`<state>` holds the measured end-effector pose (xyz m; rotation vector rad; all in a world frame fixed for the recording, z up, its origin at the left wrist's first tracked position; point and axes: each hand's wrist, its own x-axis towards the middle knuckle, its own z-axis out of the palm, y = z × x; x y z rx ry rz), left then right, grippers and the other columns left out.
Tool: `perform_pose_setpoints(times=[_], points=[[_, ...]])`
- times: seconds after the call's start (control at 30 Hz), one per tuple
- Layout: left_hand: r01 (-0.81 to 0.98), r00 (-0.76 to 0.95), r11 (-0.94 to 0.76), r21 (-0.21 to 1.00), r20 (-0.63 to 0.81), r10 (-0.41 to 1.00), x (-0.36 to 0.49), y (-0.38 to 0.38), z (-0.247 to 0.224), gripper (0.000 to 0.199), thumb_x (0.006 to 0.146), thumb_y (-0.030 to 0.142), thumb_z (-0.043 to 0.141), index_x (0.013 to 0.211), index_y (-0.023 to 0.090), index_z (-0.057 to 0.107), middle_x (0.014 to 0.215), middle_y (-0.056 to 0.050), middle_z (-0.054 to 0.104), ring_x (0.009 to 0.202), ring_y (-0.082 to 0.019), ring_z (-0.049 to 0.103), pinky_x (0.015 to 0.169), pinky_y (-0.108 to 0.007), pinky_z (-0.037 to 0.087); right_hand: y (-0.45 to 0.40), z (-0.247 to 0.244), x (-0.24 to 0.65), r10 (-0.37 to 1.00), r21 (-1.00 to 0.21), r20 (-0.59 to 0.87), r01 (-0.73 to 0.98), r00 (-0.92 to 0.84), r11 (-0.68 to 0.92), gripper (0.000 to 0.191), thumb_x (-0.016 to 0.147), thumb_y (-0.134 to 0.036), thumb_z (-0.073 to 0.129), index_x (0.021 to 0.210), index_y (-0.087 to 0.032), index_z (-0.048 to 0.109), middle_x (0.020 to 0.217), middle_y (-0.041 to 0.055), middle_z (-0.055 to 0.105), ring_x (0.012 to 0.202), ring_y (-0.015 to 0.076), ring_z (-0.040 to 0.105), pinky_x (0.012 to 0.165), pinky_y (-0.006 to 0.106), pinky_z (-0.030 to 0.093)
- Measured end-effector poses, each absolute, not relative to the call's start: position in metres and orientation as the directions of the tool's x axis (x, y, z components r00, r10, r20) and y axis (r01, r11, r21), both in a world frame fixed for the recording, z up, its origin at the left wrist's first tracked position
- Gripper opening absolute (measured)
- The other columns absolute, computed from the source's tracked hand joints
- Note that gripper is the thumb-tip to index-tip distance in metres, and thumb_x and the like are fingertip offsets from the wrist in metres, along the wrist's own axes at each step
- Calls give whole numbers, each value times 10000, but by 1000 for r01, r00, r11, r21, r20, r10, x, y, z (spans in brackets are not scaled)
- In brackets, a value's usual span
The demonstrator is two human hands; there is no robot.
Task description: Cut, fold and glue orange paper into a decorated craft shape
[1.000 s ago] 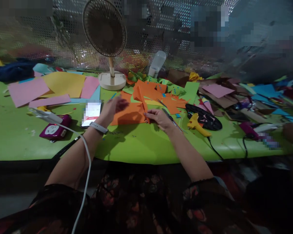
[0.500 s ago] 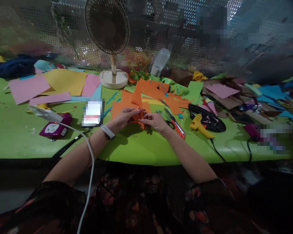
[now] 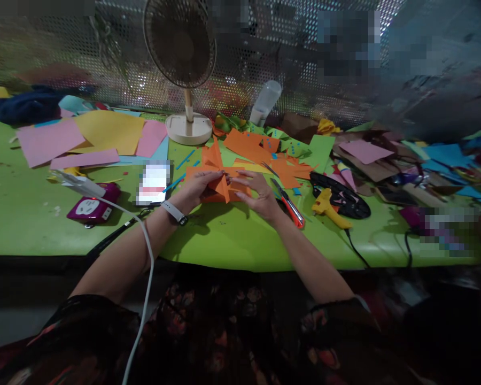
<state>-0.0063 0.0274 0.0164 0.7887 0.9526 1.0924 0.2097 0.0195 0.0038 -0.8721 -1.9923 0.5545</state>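
Note:
A folded orange paper piece (image 3: 221,184) is pinched in my left hand (image 3: 201,185), which wears a light wristband. My right hand (image 3: 258,197) stands just to the right of it, thumb and fingers apart, with nothing between them that I can see. Under and behind the hands lie flat orange sheets (image 3: 240,174). A red cutter knife (image 3: 291,207) rests right of my right hand, near orange paper cutouts (image 3: 291,170).
A fan (image 3: 188,130) stands at the back. A phone (image 3: 154,183) and purple power box (image 3: 92,207) with a white cable lie left. To the right are a yellow glue gun (image 3: 328,208), a black tray (image 3: 355,203) and paper scraps.
My right hand has let go of the folded orange paper and opened out to the right. My left hand still holds the paper, now turned and tilted differently.

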Motion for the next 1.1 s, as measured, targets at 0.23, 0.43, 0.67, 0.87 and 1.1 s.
perform_pose_setpoints(times=[0.23, 0.43, 0.67, 0.87, 1.1], points=[[-321, 269, 351, 880, -270, 924, 1, 19, 17, 115, 792, 248, 755, 819, 137, 771, 850, -94, 772, 651, -140, 655, 515, -212, 487, 25, -4, 207, 614, -513, 585, 345, -530, 786, 207, 888, -277, 714, 1040, -401, 779, 1543, -54, 463, 1473, 244, 340, 1217, 529, 271], [-310, 257, 307, 900, -231, 938, 6, 14, 19, 107, 770, 261, 770, 800, 159, 783, 794, -65, 760, 652, -130, 632, 586, -221, 489, 25, -4, 206, 691, -659, 532, 273, -490, 701, 72, 862, -336, 748, 908, -351, 801, 1429, -11, 585, 1469, 229, 344, 1211, 509, 291], [-382, 222, 270, 884, -196, 955, 11, 13, 14, 195, 691, 278, 853, 848, 189, 778, 847, -34, 767, 729, -146, 678, 689, -262, 537, 18, 3, 200, 861, -819, 411, 293, -299, 493, 285, 814, -537, 745, 784, -253, 743, 1373, 78, 609, 1397, 258, 441, 1206, 501, 287], [-399, 216, 272, 876, -198, 956, 13, 12, 13, 217, 642, 271, 880, 786, 172, 753, 785, -16, 748, 690, -120, 656, 677, -238, 511, 18, 2, 199, 888, -872, 354, 238, -296, 427, 365, 806, -602, 710, 783, -238, 706, 1246, 98, 662, 1302, 259, 526, 1154, 470, 356], [-432, 254, 246, 868, -144, 956, 13, 15, 9, 199, 664, 275, 834, 801, 154, 753, 824, -39, 747, 719, -135, 654, 709, -260, 528, 19, 2, 198, 925, -931, 265, 177, -271, 319, 322, 801, -533, 708, 728, -222, 664, 1077, 84, 700, 1147, 246, 614, 1027, 403, 462]])
